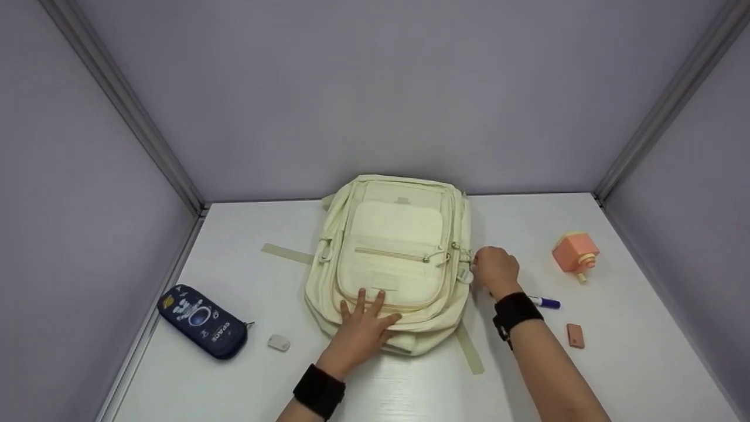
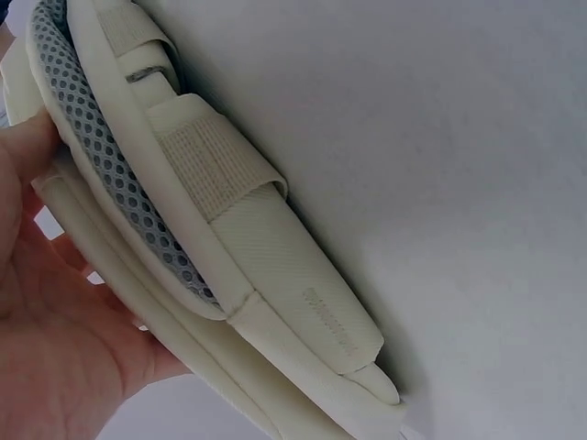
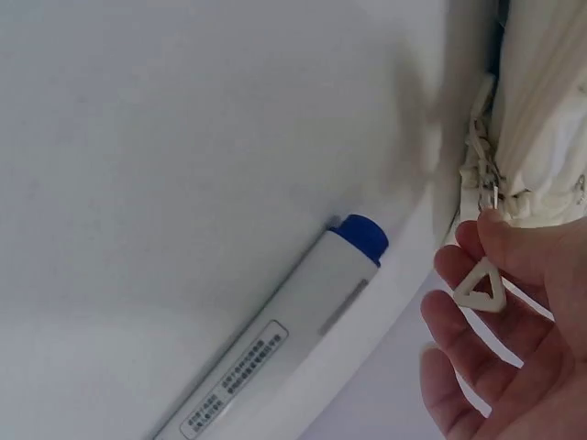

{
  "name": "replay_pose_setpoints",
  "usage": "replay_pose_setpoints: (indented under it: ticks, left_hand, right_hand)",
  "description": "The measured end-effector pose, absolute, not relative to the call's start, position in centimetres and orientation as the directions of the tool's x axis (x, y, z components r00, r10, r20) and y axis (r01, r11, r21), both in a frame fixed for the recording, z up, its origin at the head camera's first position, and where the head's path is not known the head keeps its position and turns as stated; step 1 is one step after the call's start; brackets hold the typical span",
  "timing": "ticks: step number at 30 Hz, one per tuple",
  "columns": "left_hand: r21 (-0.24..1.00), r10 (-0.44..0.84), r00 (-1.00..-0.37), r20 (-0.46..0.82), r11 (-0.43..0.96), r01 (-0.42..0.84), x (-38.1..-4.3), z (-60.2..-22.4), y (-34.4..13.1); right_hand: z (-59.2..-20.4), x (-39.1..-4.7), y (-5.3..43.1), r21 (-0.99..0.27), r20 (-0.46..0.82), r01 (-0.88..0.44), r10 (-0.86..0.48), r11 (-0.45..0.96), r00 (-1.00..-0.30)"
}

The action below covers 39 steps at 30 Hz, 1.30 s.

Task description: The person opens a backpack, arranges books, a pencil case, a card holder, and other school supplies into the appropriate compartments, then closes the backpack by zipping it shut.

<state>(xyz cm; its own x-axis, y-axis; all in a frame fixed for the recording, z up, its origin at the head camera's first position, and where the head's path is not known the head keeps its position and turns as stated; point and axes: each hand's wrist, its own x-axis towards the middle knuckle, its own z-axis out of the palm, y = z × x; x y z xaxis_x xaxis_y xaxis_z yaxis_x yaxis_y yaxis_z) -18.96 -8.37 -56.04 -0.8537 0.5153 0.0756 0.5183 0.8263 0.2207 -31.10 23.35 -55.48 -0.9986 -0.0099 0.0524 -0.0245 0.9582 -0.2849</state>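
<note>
A cream backpack (image 1: 398, 228) lies on the table with its front pockets facing up. My left hand (image 1: 364, 328) rests on its lower front, fingers spread over the fabric. In the left wrist view, that hand (image 2: 64, 312) is against the bag's edge, beside a shoulder strap with grey mesh (image 2: 128, 183). At the bag's right side, my right hand (image 1: 495, 271) pinches a zipper pull. The right wrist view shows the pull's pale triangular loop (image 3: 482, 286) hanging from between thumb and forefinger of the right hand (image 3: 514, 321).
A blue-capped white marker (image 1: 545, 302) lies beside the right wrist. Farther right are a pink cube-shaped object (image 1: 575, 253) and a small pink block (image 1: 575, 336). To the left lie a navy pencil case (image 1: 204, 321) and a small whitish block (image 1: 279, 343). Grey panels (image 1: 398, 88) enclose the table.
</note>
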Motion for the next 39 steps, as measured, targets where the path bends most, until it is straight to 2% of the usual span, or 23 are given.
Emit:
replay_pose_setpoints:
  ticks: [4,11,13,16,21,32,36,39]
  left_hand:
    - [0.239,0.504,-0.861,0.063,0.830,0.503,-19.4,-55.5,-8.8]
    - [0.208,0.443,-0.865,0.233,0.847,0.490,-21.3,-55.2,-9.7]
    - [0.207,0.423,-0.878,0.225,0.859,0.468,-22.0,-55.3,-9.9]
    - [0.238,0.395,-0.907,0.146,0.876,0.419,-22.9,-55.5,-10.2]
    - [0.340,0.383,-0.924,0.022,0.866,0.367,-23.9,-55.7,-10.5]
    - [0.425,0.389,-0.921,-0.007,0.835,0.349,-24.3,-55.6,-10.2]
    - [0.395,0.375,-0.927,0.018,0.849,0.351,-23.7,-55.8,-9.1]
    - [0.325,0.361,-0.931,0.052,0.876,0.357,-23.4,-55.9,-8.3]
  right_hand:
    - [-54.9,-31.0,23.0,-0.380,0.088,-0.065,-0.034,0.923,-0.996]
    - [-55.2,-31.4,21.9,-0.392,0.241,-0.211,-0.121,0.896,-0.963]
    - [-55.5,-31.5,21.7,-0.386,0.268,-0.229,-0.128,0.894,-0.955]
    - [-55.9,-31.7,21.5,-0.382,0.289,-0.254,-0.146,0.889,-0.946]
    - [-56.2,-31.9,21.4,-0.405,0.284,-0.266,-0.157,0.875,-0.946]
    - [-56.5,-31.8,21.6,-0.510,0.210,-0.212,-0.119,0.833,-0.971]
    - [-56.3,-32.1,21.7,-0.491,0.133,-0.134,-0.078,0.861,-0.988]
    - [-55.9,-32.3,21.8,-0.463,0.124,-0.111,-0.059,0.879,-0.991]
